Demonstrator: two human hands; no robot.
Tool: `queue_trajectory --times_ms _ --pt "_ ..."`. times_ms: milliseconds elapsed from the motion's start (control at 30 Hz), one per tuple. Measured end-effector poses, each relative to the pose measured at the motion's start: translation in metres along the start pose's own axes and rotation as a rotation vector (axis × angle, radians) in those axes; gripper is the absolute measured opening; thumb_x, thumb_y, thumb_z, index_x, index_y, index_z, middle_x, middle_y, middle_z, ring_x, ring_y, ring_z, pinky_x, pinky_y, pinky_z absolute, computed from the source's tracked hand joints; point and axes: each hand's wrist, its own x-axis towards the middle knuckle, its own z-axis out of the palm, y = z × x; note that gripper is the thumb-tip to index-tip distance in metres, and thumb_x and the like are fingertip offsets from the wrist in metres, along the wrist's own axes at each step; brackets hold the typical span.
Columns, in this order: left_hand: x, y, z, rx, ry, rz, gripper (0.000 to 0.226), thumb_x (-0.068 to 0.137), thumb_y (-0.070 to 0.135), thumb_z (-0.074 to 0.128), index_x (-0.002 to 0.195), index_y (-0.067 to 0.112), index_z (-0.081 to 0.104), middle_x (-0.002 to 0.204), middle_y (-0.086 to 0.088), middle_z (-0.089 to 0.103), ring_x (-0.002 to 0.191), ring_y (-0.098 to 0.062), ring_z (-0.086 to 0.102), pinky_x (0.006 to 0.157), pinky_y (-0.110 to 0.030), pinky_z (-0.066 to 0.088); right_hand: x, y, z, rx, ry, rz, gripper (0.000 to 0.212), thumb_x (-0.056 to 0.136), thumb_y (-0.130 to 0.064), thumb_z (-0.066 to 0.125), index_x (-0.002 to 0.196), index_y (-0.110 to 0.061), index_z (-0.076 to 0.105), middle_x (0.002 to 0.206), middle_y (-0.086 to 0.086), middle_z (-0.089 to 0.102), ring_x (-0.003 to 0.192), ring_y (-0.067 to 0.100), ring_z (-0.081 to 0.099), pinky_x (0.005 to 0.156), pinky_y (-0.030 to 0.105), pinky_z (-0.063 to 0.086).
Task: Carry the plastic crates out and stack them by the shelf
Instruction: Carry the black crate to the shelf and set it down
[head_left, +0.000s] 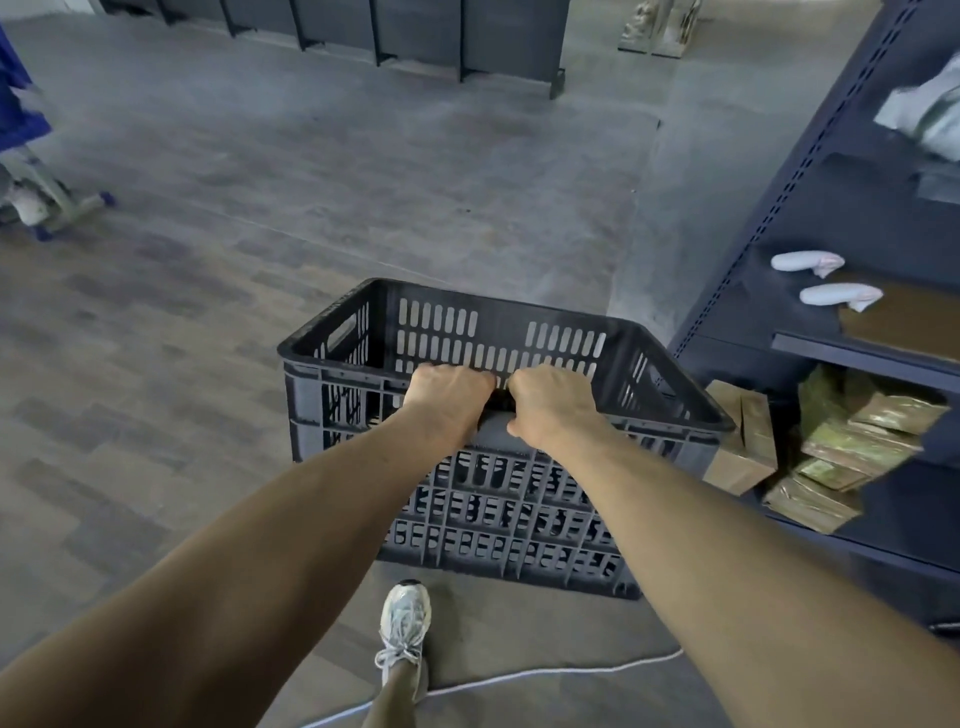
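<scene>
A black slotted plastic crate (519, 499) is in front of me, empty, its near wall facing me. My left hand (447, 397) and my right hand (548, 402) grip the middle of its near rim side by side, fingers curled over the edge. Whether the crate rests on the floor or hangs just above it cannot be told. The dark blue metal shelf (810, 171) stands right beside the crate on the right.
Brown packets (852, 447) and a cardboard box (743, 441) lie on the shelf's low level, two white rolls (810, 260) higher up. My shoe (405, 623) and a white cord (545, 670) are behind the crate. Dark cabinets (415, 31) line the far wall.
</scene>
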Motion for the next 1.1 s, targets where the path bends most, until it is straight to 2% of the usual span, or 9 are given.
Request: queue_trajectory --times_ms 100,200,300,400,567,733,900,1100 --pt "0.051 -0.022 0.011 -0.012 -0.011 0.032 0.035 0.092 0.016 0.059 0.126 0.018 0.05 0.114 -0.005 0.063 0.108 -0.026 0.06 0.092 -0.038 0.043 0.054 0.0 0.005 0.001 -0.023 0.031 0.01 0.089 -0.015 0.065 0.099 -0.014 0.065 0.079 0.0 0.052 0.093 0.023 0.064 0.066 0.029 0.04" --pt "0.104 -0.046 0.025 -0.034 -0.018 0.067 0.03 0.093 0.015 0.058 0.122 0.017 0.05 0.11 -0.004 0.063 0.105 -0.025 0.06 0.091 -0.038 0.042 0.109 -0.001 0.014 0.01 -0.041 0.064 0.01 0.09 -0.015 0.065 0.1 -0.014 0.065 0.079 0.0 0.055 0.093 0.023 0.064 0.065 0.029 0.04" --pt "0.153 -0.067 0.046 -0.076 -0.018 0.087 0.025 0.094 0.014 0.058 0.117 0.019 0.052 0.103 -0.001 0.064 0.099 -0.022 0.06 0.091 -0.036 0.041 0.159 -0.003 0.03 0.012 -0.05 0.096 0.012 0.091 -0.015 0.064 0.103 -0.014 0.065 0.092 0.002 0.067 0.094 0.023 0.065 0.066 0.029 0.041" --pt "0.202 -0.082 0.075 -0.071 -0.006 0.114 0.029 0.092 0.014 0.062 0.119 0.02 0.052 0.102 0.0 0.064 0.098 -0.021 0.06 0.093 -0.037 0.041 0.209 -0.002 0.054 0.004 -0.061 0.115 0.013 0.091 -0.015 0.064 0.104 -0.016 0.065 0.097 0.001 0.068 0.094 0.022 0.066 0.065 0.029 0.04" --pt "0.277 -0.094 0.133 -0.032 -0.014 0.149 0.036 0.09 0.014 0.065 0.123 0.018 0.05 0.106 -0.003 0.064 0.102 -0.022 0.059 0.097 -0.039 0.041 0.283 0.007 0.107 0.016 -0.077 0.136 0.01 0.091 -0.021 0.065 0.1 -0.016 0.065 0.092 0.001 0.067 0.089 0.021 0.065 0.065 0.029 0.041" --pt "0.338 -0.098 0.197 -0.057 0.01 0.141 0.043 0.089 0.015 0.067 0.128 0.019 0.048 0.107 -0.002 0.064 0.103 -0.02 0.059 0.099 -0.039 0.04 0.345 0.015 0.169 -0.012 -0.058 0.127 0.009 0.092 -0.017 0.063 0.101 -0.018 0.066 0.092 0.001 0.069 0.089 0.021 0.066 0.066 0.028 0.041" --pt "0.386 -0.094 0.266 -0.047 0.021 0.13 0.047 0.09 0.016 0.066 0.131 0.017 0.044 0.117 -0.004 0.061 0.112 -0.022 0.055 0.103 -0.04 0.036 0.393 0.024 0.237 -0.043 -0.045 0.092 0.016 0.092 -0.018 0.064 0.107 -0.022 0.067 0.094 -0.001 0.07 0.091 0.019 0.067 0.066 0.027 0.041" --pt "0.437 -0.086 0.339 -0.057 0.072 0.13 0.047 0.089 0.017 0.066 0.131 0.019 0.044 0.118 -0.004 0.061 0.113 -0.022 0.055 0.107 -0.041 0.033 0.437 0.039 0.304 -0.044 -0.013 0.062 0.017 0.095 -0.019 0.059 0.111 -0.02 0.064 0.098 0.0 0.07 0.096 0.02 0.067 0.072 0.028 0.045"
